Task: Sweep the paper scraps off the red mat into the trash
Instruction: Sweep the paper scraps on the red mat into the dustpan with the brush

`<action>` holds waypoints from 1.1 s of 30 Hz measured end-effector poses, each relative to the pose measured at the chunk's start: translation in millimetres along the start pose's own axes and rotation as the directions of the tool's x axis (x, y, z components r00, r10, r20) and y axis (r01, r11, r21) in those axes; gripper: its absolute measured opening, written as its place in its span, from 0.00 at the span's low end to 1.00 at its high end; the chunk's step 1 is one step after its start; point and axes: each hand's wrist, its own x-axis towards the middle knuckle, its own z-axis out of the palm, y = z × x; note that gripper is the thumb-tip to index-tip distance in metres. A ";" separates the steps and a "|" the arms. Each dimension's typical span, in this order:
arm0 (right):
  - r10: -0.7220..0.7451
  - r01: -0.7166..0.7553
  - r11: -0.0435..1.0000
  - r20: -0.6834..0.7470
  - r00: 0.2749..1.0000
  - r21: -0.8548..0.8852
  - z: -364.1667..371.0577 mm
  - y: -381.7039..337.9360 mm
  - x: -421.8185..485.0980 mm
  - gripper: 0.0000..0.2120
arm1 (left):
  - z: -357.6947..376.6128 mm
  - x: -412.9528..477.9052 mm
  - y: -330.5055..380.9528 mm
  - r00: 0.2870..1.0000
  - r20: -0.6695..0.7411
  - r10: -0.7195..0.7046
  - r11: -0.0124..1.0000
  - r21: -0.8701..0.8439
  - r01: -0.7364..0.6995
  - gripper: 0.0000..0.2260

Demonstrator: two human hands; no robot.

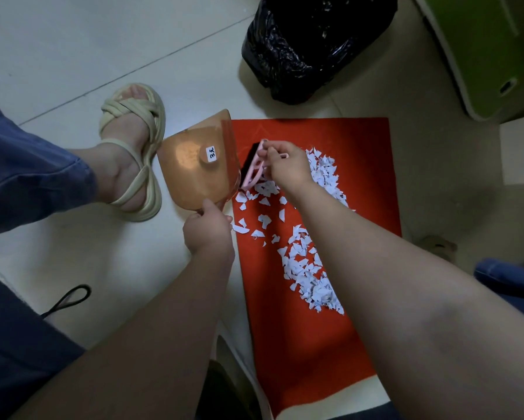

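Paper scraps [306,268] lie spread on the red mat [369,177] in the head view; left hand [207,230] grips the dustpan [191,168] handle at the mat's left edge; right hand [288,165] grips the pink brush [254,168] beside the pan's lip; my worry: if the lip isn't flat, scraps slip underneath onto the floor; trash bag [309,40] sits beyond the mat.

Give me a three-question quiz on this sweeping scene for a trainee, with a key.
1. True or false: the left hand grips the dustpan.
2. Where is the black trash bag relative to the red mat? A on it; B beyond its far edge; C under it.
3. Fill in: the right hand holds a pink ___.
Key: 1 true; 2 B; 3 brush.
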 end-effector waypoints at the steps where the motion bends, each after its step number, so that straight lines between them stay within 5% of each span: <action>1: 0.017 -0.017 0.999 -0.021 1.000 -0.031 -1.1 2.8 -1.5 0.11 | -1.2 -0.2 1.8 1.000 0.004 -0.007 1.000 -0.003 0.007 0.14; 8: -0.050 0.027 0.989 -0.157 0.986 -0.145 -24.0 3.7 -9.6 0.11 | -5.1 -2.3 5.0 1.000 0.000 -0.016 1.000 -0.002 0.016 0.14; 15: -0.019 0.018 0.999 0.011 1.000 0.044 -6.7 0.3 -20.0 0.11 | -6.8 -5.3 6.3 1.000 -0.003 -0.007 1.000 0.006 0.007 0.14; 23: 0.072 -0.084 0.992 -0.115 0.991 -0.097 -4.0 16.1 -22.8 0.12 | -7.2 -4.9 6.0 1.000 0.009 -0.018 1.000 -0.015 0.018 0.13; 33: 0.097 -0.094 0.993 0.042 0.994 -0.068 2.5 15.3 -29.4 0.10 | -10.2 -6.5 8.1 0.999 0.035 -0.027 0.999 -0.035 0.028 0.14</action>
